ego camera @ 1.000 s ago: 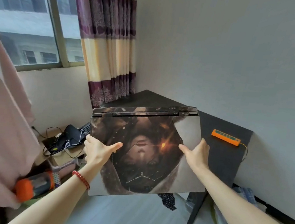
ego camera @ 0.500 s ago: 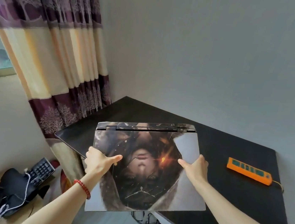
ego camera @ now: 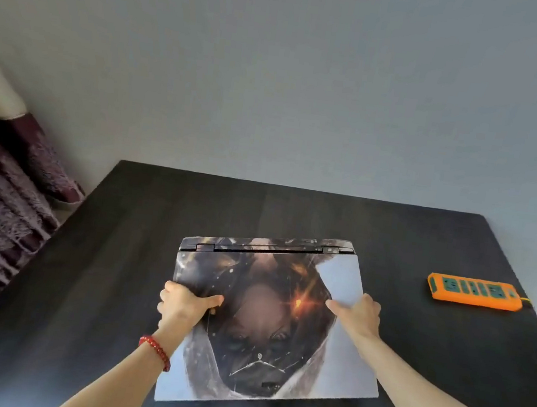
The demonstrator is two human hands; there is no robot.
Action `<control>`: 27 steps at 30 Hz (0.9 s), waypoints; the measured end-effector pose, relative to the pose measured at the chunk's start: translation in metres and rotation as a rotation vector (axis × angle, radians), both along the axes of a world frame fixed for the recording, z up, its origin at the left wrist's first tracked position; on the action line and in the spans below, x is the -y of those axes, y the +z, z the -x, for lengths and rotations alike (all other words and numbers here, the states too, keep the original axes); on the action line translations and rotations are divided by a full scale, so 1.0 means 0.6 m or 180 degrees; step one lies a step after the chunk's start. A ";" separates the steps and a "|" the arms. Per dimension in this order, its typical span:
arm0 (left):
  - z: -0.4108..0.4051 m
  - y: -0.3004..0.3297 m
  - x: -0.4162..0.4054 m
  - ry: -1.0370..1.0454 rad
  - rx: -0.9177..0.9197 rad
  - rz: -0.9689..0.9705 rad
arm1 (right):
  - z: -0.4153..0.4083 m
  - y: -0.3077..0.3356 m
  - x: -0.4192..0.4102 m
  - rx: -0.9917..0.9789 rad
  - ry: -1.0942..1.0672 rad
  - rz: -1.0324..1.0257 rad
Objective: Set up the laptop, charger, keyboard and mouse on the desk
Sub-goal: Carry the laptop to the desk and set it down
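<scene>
Both hands have a grip on the closed laptop with the printed portrait skin (ego camera: 266, 318), left hand (ego camera: 183, 304) and right hand (ego camera: 356, 314) curled round its side edges, over the dark wood-grain table (ego camera: 112, 251). I'd lower it flat, hinge toward the wall, leaving cable room by the orange power strip (ego camera: 474, 291).

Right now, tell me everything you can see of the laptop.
The laptop is closed, its lid up and covered by a dark printed picture with pale corners and an orange glint. The hinge edge points away toward the wall, the front edge toward the person. It lies over the middle of the dark desk; whether it rests there yet cannot be told. The left hand grips its left edge, the right hand its right edge, thumbs on top.
</scene>
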State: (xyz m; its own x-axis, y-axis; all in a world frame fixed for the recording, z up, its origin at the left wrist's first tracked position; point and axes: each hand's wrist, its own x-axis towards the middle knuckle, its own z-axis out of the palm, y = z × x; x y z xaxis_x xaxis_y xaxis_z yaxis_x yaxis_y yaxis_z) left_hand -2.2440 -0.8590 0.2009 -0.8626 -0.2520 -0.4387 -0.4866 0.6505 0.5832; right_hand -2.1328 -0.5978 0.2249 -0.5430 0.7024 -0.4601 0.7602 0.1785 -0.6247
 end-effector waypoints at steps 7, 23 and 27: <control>0.183 -0.076 -0.067 -0.0628 0.0229 0.0270 | 0.120 -0.061 -0.033 0.0294 -0.0498 -0.0011; 0.320 -0.102 -0.151 -0.1056 0.0498 0.0903 | 0.237 -0.112 -0.104 0.0765 -0.0731 -0.0340; 0.332 -0.112 -0.151 -0.1070 0.0538 0.0926 | 0.264 -0.124 -0.120 0.0730 -0.0670 -0.0410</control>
